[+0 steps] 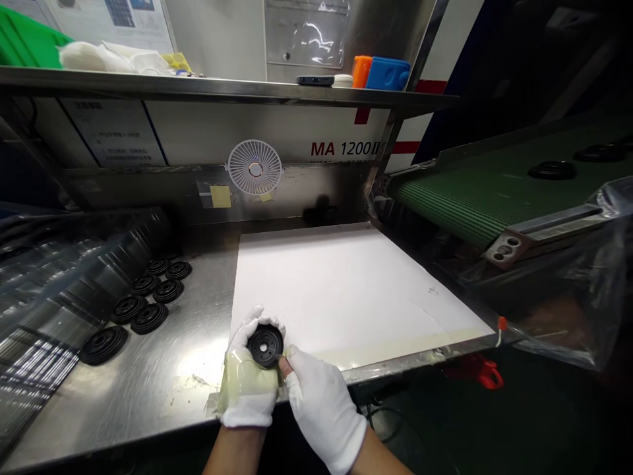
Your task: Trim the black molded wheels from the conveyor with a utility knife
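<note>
Here, two hands [321,399] at one black disc [271,339]

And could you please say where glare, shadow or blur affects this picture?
Head view: glare on the steel tabletop beside the gloved left hand, streaky reflections on the clear plastic pouch, deep shadow under the green conveyor belt, and blurred print on the lower notice.

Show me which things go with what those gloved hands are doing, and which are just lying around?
Probably the work:
black disc in the left hand, right hand at its edge
similar discs on the metal table

Probably just around:
white fan
blue thing and orange thing on the shelf
</note>
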A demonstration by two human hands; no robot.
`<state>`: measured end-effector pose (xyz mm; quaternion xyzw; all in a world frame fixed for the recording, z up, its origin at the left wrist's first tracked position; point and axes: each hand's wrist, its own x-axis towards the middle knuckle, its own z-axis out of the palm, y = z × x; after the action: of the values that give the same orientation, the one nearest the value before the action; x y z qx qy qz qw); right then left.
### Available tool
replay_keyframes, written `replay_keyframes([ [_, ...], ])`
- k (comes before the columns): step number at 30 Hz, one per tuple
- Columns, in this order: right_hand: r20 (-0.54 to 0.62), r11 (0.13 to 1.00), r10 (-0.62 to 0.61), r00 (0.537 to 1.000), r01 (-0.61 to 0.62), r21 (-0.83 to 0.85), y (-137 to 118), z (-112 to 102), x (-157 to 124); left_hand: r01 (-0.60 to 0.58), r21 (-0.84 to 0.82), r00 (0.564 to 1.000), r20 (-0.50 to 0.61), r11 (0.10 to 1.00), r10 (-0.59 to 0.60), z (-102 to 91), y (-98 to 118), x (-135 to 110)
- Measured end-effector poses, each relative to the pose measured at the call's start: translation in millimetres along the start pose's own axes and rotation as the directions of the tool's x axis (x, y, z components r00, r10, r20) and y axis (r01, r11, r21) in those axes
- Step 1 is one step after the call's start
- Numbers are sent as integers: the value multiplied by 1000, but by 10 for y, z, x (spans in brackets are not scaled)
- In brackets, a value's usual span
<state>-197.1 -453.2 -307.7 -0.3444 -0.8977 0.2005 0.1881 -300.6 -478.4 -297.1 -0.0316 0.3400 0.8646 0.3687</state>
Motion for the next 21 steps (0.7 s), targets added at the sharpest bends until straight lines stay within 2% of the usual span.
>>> replay_keyframes([
  [2, 16, 999, 5, 1000, -6, 38, -3, -34, 23, 86, -22, 996, 32, 996, -86, 4, 57, -30],
  [4, 43, 996, -1, 999, -3, 84, 7, -83, 53, 230, -32, 970, 87, 973, -226, 2, 128, -53],
  [6, 68, 992, -25, 997, 16, 127, 24, -130, 80, 307, -30, 945, 127, 951, -301, 1, 183, -59],
  [8, 67, 993, -35, 997, 27, 116, 40, -156, 98, 289, -42, 951, 130, 956, -282, 14, 202, -44],
  [13, -2, 999, -2, 1000, 2, -41, 46, -115, 82, 239, -77, 969, 88, 968, -232, 80, 140, 9],
  [17, -19, 999, -21, 1000, 20, -39, 22, -47, 34, 165, -49, 982, 102, 985, -159, 83, 111, -7],
  [21, -41, 1000, -17, 999, 16, -17, -34, 14, 1, 30, -5, 998, 47, 1000, -30, 70, 96, -12],
])
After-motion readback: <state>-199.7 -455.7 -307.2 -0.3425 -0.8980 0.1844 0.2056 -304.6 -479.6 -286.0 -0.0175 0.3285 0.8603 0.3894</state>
